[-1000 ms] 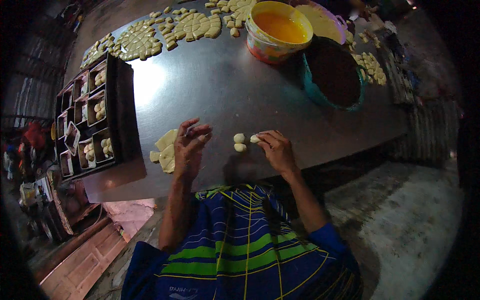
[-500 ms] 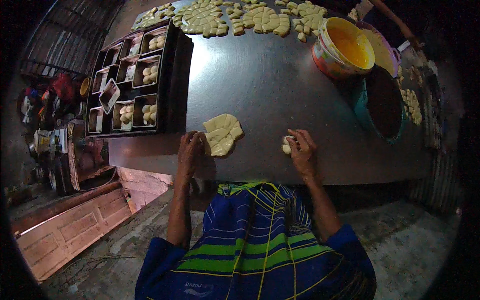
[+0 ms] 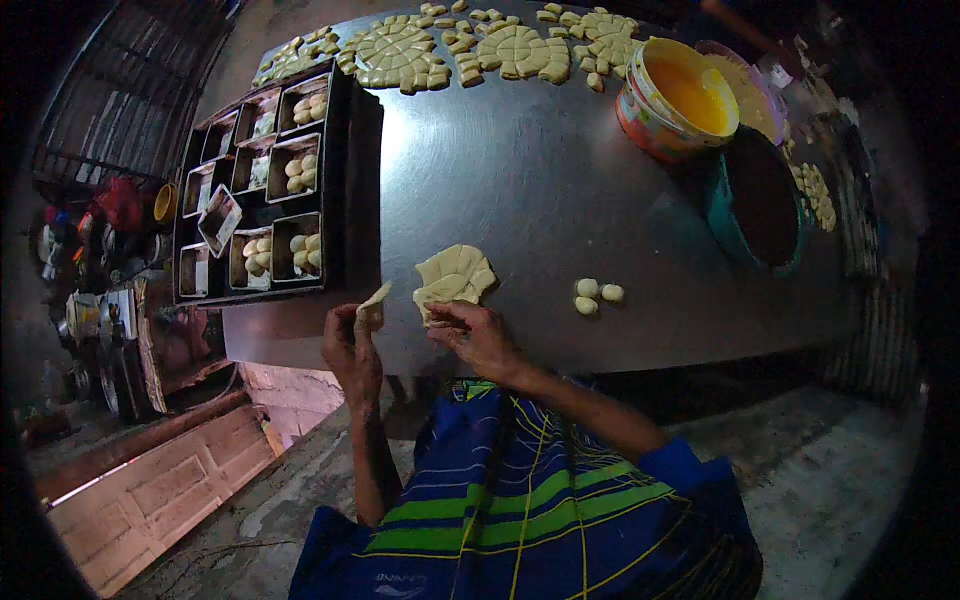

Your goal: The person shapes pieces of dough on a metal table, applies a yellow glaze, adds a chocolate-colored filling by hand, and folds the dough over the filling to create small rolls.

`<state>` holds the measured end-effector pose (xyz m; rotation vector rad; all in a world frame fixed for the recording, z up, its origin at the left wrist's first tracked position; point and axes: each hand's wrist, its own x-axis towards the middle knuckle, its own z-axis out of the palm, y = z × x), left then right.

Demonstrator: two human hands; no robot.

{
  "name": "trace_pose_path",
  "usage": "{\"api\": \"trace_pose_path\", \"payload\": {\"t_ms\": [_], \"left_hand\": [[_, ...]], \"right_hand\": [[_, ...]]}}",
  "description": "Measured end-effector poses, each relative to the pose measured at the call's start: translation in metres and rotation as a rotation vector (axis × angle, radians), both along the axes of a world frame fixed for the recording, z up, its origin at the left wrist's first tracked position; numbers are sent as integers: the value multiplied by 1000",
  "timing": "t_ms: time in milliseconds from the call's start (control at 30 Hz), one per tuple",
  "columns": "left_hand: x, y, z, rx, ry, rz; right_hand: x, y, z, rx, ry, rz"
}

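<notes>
My left hand (image 3: 352, 352) is closed, pinching a thin pale piece of dough (image 3: 376, 297) upright between thumb and fingers, just above the near edge of the metal table (image 3: 480, 180). To its right lies a flat, scored slab of dough (image 3: 460, 264). At the slab's near side my right hand (image 3: 475, 335) is closed on a piece of dough (image 3: 444, 291), lifted a little; whether it is fully separate from the slab I cannot tell. Three small round dough balls (image 3: 587, 289) sit together on the table, farther right.
A dark rack of loaf tins (image 3: 355, 190) stands at the left, some tins holding dough balls. One loose tin (image 3: 220, 220) lies tilted on it. Cut dough rounds (image 3: 392, 55) line the far edge. A bucket of yellow liquid (image 3: 640, 110) and a teal bucket (image 3: 718, 215) stand right.
My right hand has let go of the dough balls and moved left to the slab. My left hand has drawn slightly left and nearer, now holding a piece of dough.
</notes>
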<state>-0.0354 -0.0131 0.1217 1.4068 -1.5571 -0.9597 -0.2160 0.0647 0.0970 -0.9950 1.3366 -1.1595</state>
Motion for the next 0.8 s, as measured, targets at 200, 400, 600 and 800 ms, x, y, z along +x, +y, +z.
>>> {"api": "trace_pose_path", "payload": {"t_ms": [200,400,600,800], "left_hand": [[-41,10,46,180,261,-102],[-94,36,50,375,395,-307],[-151,50,51,-185,37,-385],[-217,62,57,-153,300,-585]], "right_hand": [[3,-29,35,-215,-316,-224],[-58,-5,51,-121,9,-326],[-96,40,41,-7,-101,-403],[-97,74,22,-240,-596,-394]]}}
